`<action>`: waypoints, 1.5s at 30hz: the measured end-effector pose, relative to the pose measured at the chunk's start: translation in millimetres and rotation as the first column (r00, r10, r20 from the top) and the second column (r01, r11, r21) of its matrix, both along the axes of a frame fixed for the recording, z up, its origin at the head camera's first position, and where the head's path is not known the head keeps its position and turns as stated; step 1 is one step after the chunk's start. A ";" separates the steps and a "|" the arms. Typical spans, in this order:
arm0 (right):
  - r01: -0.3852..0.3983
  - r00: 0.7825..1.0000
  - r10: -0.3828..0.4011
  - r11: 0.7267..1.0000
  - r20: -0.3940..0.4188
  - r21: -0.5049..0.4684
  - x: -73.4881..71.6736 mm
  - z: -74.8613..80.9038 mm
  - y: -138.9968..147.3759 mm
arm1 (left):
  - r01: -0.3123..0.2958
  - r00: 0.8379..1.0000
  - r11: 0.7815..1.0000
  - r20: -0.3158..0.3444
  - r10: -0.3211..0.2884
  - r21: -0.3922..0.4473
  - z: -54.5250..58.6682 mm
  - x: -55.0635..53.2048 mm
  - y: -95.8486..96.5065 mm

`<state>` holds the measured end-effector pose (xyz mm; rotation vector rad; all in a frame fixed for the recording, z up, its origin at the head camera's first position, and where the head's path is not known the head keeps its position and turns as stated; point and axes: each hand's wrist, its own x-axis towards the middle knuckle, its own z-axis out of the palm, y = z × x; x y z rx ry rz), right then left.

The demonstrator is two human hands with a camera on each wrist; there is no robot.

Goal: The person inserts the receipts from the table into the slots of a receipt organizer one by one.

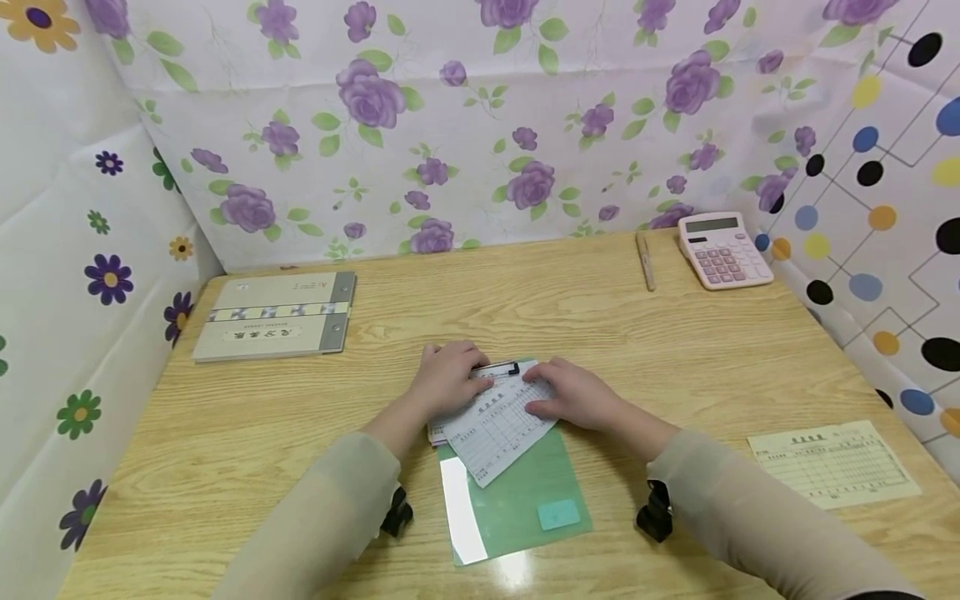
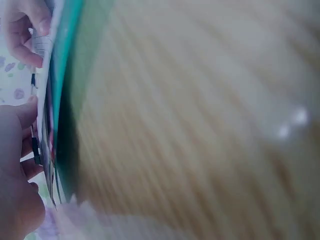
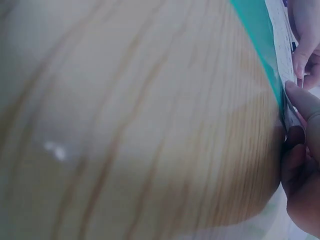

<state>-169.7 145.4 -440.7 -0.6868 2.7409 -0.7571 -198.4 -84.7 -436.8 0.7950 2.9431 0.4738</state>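
Observation:
A translucent green clipboard [image 1: 517, 492] lies in front of me, its metal clip [image 1: 498, 368] at the far end. White printed forms [image 1: 498, 429] sit on it, the top one slanted across the board. My left hand [image 1: 448, 379] grips the clip end at the left, thumb over the clip and fingers round the far edge. With thumb above and fingers curled at the side, my right hand [image 1: 573, 393] pinches the forms at the board's right edge. Both wrist views catch the layered sheets and green board edge-on; in the right one, the right thumb [image 3: 302, 100] lies on the paper.
A beige ledger book [image 1: 273, 317] lies at the back left of the wooden table [image 1: 420, 308]. At the back right are a pen [image 1: 645, 262] and a pink calculator [image 1: 723, 250]. A yellowish printed form [image 1: 832, 462] lies on the right. Flowered cloth [image 1: 450, 125] hangs behind.

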 end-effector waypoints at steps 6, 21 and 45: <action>0.044 0.998 -0.043 0.999 -0.039 0.028 0.6 0.1 -7.3 | -0.004 0.999 1.000 0.037 0.004 0.005 3.4 -2.1 0.7; 0.048 0.999 -0.047 0.998 -0.005 0.031 -1.9 3.7 -8.8 | 0.002 0.997 1.000 0.071 -0.003 0.004 8.7 -4.0 2.8; 0.193 0.981 -0.191 0.975 -0.031 0.108 -2.5 4.3 -20.4 | -0.002 1.000 1.000 0.028 0.003 -0.023 5.1 -1.6 2.5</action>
